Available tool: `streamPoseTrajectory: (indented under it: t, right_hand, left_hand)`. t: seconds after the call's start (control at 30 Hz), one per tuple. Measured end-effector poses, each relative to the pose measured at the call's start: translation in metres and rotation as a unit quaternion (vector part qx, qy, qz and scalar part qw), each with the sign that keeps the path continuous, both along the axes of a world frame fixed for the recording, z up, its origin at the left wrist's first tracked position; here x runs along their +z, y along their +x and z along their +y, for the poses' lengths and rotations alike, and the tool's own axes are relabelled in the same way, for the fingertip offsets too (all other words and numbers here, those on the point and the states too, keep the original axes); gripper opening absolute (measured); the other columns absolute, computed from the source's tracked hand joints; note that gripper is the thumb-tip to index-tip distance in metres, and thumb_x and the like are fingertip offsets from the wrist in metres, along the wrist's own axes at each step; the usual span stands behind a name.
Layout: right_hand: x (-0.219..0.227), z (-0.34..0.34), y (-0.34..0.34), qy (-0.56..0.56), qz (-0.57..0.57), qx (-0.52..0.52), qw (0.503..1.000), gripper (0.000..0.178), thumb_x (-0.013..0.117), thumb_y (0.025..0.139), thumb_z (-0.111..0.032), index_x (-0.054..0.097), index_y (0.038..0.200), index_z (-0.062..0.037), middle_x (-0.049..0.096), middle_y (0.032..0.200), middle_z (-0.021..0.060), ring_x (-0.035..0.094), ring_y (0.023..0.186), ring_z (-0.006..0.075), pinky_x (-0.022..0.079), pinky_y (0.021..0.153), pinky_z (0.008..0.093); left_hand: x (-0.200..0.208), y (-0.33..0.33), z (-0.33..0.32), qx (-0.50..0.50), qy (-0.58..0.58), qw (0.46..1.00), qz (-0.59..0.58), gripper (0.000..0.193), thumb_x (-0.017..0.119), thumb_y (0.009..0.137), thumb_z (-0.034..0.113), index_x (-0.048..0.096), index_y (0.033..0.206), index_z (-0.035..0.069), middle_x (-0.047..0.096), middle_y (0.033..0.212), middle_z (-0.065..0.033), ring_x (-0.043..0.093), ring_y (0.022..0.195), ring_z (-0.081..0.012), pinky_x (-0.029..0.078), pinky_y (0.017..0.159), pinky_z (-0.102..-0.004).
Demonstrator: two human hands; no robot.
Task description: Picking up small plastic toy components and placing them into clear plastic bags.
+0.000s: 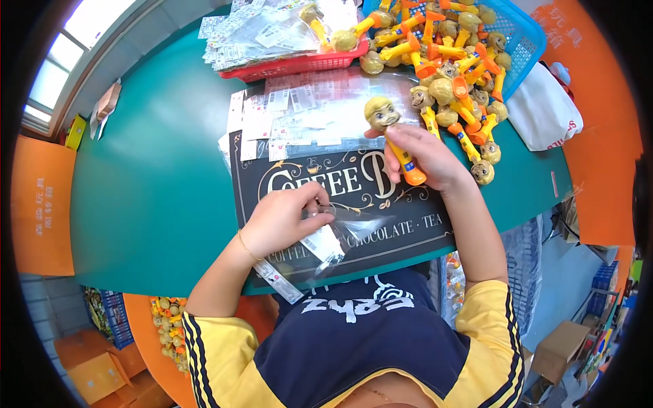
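My right hand [432, 155] is wrapped around a toy with a gold cartoon head and a yellow-orange handle [403, 155], its head tilted up and to the left. My left hand [282, 216] is closed in a pinch on a clear plastic bag [364, 226], whose white printed label shows below the fingers. Both hands are over a black placemat [422, 238] with coffee lettering. Beyond them, a layer of flat clear bags with labels [299, 112] covers the placemat's far part. Another labelled strip [280, 280] lies beneath my left wrist.
A red basket [292, 68] heaped with bags stands at the far middle. Right of it, many similar toys [462, 92] spill from a blue basket [527, 41]. A white cloth bag [544, 112] lies at the far right of the green table [143, 183]. Orange boxes [41, 204] flank it.
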State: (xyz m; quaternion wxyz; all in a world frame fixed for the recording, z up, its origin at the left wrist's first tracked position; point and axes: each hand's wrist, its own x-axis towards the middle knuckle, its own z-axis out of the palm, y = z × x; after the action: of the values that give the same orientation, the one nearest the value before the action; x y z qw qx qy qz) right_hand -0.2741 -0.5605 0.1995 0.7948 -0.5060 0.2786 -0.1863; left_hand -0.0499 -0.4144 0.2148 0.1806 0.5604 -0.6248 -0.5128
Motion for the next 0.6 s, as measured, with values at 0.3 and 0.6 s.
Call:
streamPoseTrajectory:
  t: [0.3, 0.6]
  right_hand:
    - [-0.008, 0.003, 0.003, -0.055, 0.06, 0.019, 0.997, 0.03, 0.055, 0.093, -0.023, 0.054, 0.113, -0.0003, 0.044, 0.064, -0.0018, 0.043, 0.054, 0.0059, 0.034, 0.046, 0.0193]
    - [-0.001, 0.007, -0.002, -0.021, 0.057, 0.102, 0.993, 0.034, 0.053, 0.094, -0.024, 0.048, 0.119, -0.0008, 0.052, 0.068, 0.0013, 0.044, 0.047, 0.0067, 0.034, 0.044, 0.0192]
  left_hand:
    - [-0.005, -0.007, -0.003, -0.018, -0.441, 0.871, -0.214, 0.035, 0.07, 0.072, 0.012, 0.057, 0.104, 0.01, 0.056, 0.099, -0.0055, 0.054, 0.091, -0.0258, 0.043, 0.078, -0.0348]
    - [-0.035, -0.019, -0.007, -0.088, -0.399, 0.888, -0.209, 0.038, 0.062, 0.077, 0.013, 0.056, 0.114, 0.007, 0.055, 0.119, -0.0066, 0.053, 0.095, -0.0233, 0.043, 0.082, -0.0363]
